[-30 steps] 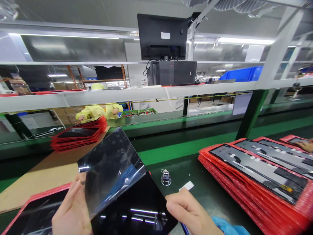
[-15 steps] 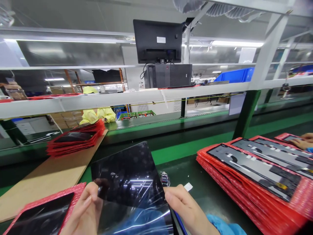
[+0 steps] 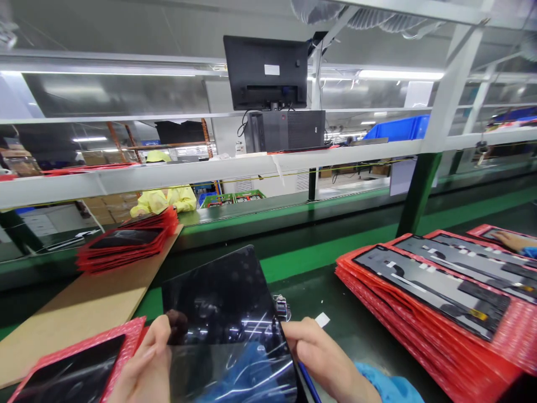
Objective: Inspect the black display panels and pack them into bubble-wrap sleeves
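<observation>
A glossy black screen panel is held up tilted in front of me, mirroring ceiling lights and a blue sleeve. My left hand pinches its left edge between thumb and fingers. On the right edge, my right hand grips the panel, its fingertips partly behind it. A blue pen-like stick shows beneath the right hand; whether the hand touches it I cannot tell. Left of my left hand, another black panel lies on red bubble wrap.
Stacked panels in red bubble wrap fill the right side; a co-worker's hand rests beyond them. Another red stack sits on a wooden board. A small metal object and white scrap lie on the bench. A person in yellow works opposite.
The panel has tilted slightly in my hands, and its reflections have shifted. Both hands keep their hold. At the far right, only one co-worker's hand shows now, and it has moved.
</observation>
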